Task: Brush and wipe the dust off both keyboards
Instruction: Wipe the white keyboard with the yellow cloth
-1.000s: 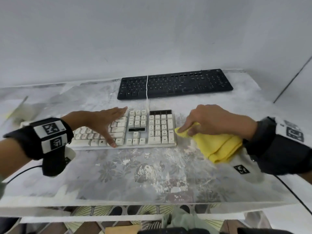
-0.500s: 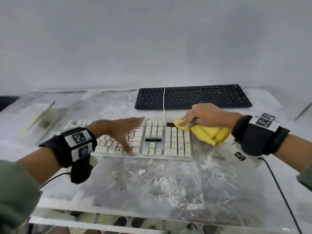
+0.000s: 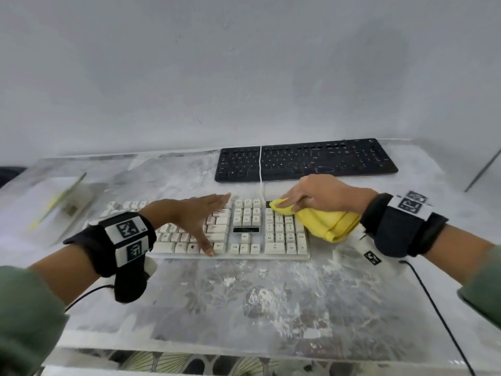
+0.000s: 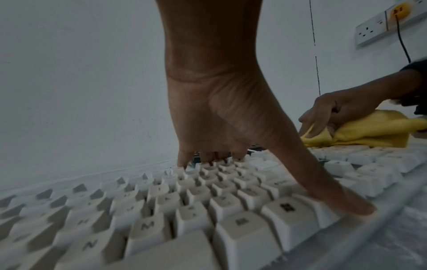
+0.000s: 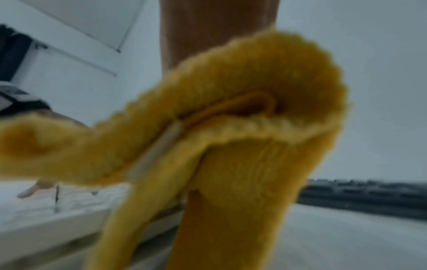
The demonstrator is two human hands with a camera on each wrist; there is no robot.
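A cream keyboard (image 3: 244,234) lies near me on the dusty table, and a black keyboard (image 3: 306,160) sits behind it by the wall. My left hand (image 3: 195,215) lies flat on the cream keys (image 4: 208,206), fingers straight, thumb at the front edge. My right hand (image 3: 314,195) grips a folded yellow cloth (image 3: 325,221) and presses its tip on the top right corner of the cream keyboard. The right wrist view is filled by the blurred cloth (image 5: 231,127), which hides the fingers.
White dust covers the patterned table top (image 3: 257,294). A white cable (image 3: 260,169) runs from the cream keyboard across the black one. A clear sheet with a yellow-green item (image 3: 58,202) lies at the far left. A wall socket (image 4: 381,23) with a plug is on the right wall.
My right hand has carried the cloth from the table beside the keyboard up onto its top right corner. The left hand stays flat on the keys. The head view has tilted upward.
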